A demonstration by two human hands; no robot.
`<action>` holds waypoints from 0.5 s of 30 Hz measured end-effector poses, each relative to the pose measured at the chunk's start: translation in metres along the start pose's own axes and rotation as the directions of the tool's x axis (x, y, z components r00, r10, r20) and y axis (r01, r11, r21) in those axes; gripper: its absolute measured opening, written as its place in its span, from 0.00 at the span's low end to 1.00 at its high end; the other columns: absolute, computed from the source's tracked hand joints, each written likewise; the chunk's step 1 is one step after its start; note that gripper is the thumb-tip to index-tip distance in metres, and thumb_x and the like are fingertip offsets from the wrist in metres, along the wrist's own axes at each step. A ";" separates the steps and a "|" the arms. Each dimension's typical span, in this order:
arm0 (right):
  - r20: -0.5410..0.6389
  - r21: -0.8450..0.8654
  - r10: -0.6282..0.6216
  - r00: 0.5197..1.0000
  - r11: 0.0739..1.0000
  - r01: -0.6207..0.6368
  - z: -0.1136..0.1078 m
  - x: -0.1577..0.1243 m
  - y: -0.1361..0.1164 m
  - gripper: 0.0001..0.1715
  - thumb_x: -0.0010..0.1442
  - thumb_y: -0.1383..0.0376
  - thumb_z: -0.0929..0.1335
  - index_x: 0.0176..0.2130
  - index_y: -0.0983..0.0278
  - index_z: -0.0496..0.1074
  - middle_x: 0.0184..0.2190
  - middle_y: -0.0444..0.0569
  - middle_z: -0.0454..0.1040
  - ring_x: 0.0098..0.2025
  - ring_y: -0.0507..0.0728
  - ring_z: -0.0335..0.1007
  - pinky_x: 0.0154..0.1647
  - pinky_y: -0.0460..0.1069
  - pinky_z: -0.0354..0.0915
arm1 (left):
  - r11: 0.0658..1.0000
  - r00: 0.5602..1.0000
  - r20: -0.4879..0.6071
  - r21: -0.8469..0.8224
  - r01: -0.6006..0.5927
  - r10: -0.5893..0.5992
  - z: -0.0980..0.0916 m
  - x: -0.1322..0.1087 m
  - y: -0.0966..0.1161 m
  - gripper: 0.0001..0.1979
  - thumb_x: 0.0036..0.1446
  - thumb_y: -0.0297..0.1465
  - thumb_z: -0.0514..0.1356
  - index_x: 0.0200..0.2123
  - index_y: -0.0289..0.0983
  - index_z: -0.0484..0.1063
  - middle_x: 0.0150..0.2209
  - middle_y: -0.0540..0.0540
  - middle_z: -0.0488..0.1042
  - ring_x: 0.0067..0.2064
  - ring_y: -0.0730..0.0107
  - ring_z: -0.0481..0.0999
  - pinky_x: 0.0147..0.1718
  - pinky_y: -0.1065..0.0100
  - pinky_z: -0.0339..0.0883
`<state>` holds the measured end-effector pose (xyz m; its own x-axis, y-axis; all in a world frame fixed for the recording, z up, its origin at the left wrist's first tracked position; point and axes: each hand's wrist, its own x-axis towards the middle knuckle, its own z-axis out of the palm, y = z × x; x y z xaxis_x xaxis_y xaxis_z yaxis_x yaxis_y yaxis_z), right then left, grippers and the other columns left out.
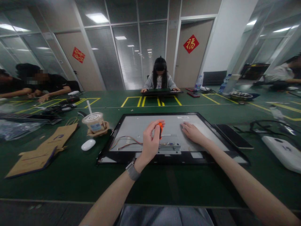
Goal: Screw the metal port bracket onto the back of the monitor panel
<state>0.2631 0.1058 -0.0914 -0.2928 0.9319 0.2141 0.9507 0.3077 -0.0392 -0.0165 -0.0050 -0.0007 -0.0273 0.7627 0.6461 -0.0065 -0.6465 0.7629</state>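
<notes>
My left hand (151,139), with a watch on its wrist, is closed around the orange and black handle of a screwdriver (161,127). A thin shaft appears to point right from it, over a metal bracket (172,147) with connectors. The bracket sits on the grey back of a flat display panel (131,124) with a black frame, which lies flat on the table. Thin coloured wires (129,138) run across the panel left of that hand. My right hand (194,133) rests on the panel's right half, fingers stretched out and holding nothing visible.
Left of the panel stand a drink cup (94,122) in a cardboard holder, a white oval case (88,144) and a brown paper bag (47,150). A phone (232,135) and a white device (281,152) lie right. Across the green table (105,185) sits a person (160,75).
</notes>
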 end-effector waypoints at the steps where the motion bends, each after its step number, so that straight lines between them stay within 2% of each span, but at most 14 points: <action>1: -0.002 -0.001 -0.002 1.000 1.000 0.002 0.000 0.000 0.000 0.29 0.72 0.62 0.56 0.65 0.70 0.66 0.66 0.66 0.66 0.66 0.68 0.63 0.66 0.62 0.59 | 1.000 1.000 0.004 0.022 -0.011 0.011 0.000 0.000 0.000 0.13 0.70 0.32 0.54 0.47 0.38 0.77 0.43 0.42 0.79 0.44 0.65 0.78 0.45 0.65 0.71; 9: -0.024 0.008 -0.003 1.000 1.000 0.003 0.003 0.001 0.003 0.28 0.71 0.62 0.56 0.64 0.67 0.67 0.65 0.64 0.67 0.65 0.68 0.64 0.65 0.62 0.60 | 0.979 0.991 -0.026 0.159 -0.128 0.134 -0.001 0.002 0.002 0.08 0.65 0.29 0.59 0.42 0.39 0.79 0.34 0.47 0.72 0.37 0.68 0.72 0.40 0.67 0.68; 12: -0.016 0.003 0.006 1.000 1.000 -0.006 0.003 0.001 0.002 0.29 0.71 0.61 0.56 0.65 0.68 0.66 0.66 0.64 0.66 0.66 0.68 0.64 0.66 0.62 0.59 | 0.969 0.982 -0.085 0.199 -0.149 0.169 0.000 0.003 0.000 0.04 0.61 0.28 0.64 0.38 0.40 0.79 0.32 0.50 0.67 0.36 0.69 0.69 0.39 0.68 0.67; 15: -0.018 0.008 0.000 1.000 1.000 0.001 0.001 0.000 0.002 0.29 0.72 0.61 0.56 0.65 0.68 0.67 0.66 0.64 0.66 0.66 0.68 0.63 0.66 0.62 0.58 | 0.966 0.971 -0.168 0.222 -0.129 0.168 0.000 0.003 -0.003 0.01 0.59 0.30 0.66 0.34 0.39 0.78 0.36 0.48 0.68 0.39 0.68 0.70 0.41 0.67 0.67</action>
<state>0.2643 0.1067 -0.0927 -0.2913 0.9282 0.2315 0.9497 0.3097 -0.0465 -0.0167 -0.0010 -0.0008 -0.1954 0.6294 0.7521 0.2191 -0.7194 0.6591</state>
